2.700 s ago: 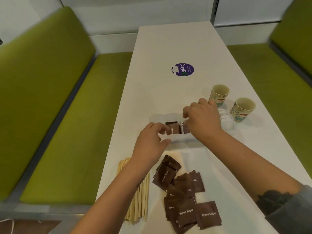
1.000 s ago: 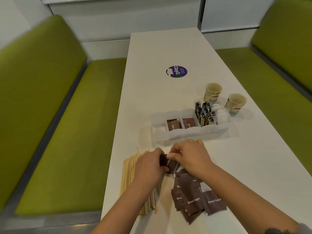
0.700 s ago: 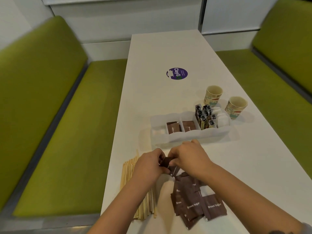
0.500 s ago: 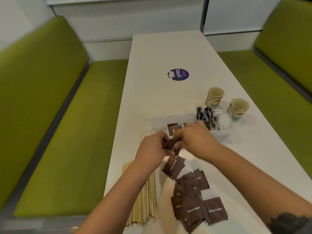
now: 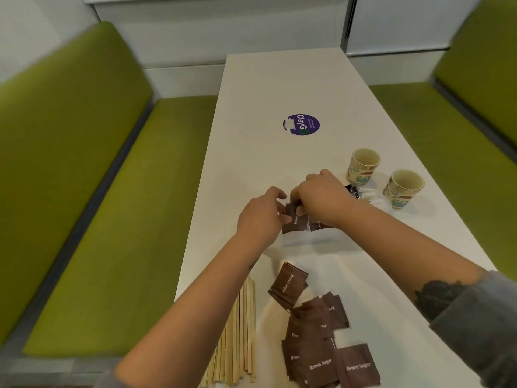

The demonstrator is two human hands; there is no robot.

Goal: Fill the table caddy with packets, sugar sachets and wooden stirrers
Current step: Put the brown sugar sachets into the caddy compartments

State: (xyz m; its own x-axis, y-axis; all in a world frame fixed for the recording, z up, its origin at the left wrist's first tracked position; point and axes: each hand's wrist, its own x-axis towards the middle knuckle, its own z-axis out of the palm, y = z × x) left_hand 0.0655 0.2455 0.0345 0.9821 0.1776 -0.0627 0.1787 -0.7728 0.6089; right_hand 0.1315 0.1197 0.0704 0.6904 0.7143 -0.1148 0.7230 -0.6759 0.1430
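Brown paper sugar sachet (image 5: 293, 221) stands upright between both my hands, above a middle compartment of the white table caddy (image 5: 321, 240). Left hand (image 5: 261, 217) fingers pinch its left edge; right hand (image 5: 321, 198) fingers curl closed over its top. In my judgement the sachet should drop straight, edge-on, beside those already seated. Loose sachets (image 5: 319, 345) and wooden stirrers (image 5: 237, 340) lie near me on the white bench (image 5: 265, 93). Two paper cups (image 5: 363, 166) stand just beyond the caddy. Green upholstered seating (image 5: 98, 191) flanks both sides.

"brown sugar" sachets (image 5: 319, 357); "claygo" sticker (image 5: 301, 124)
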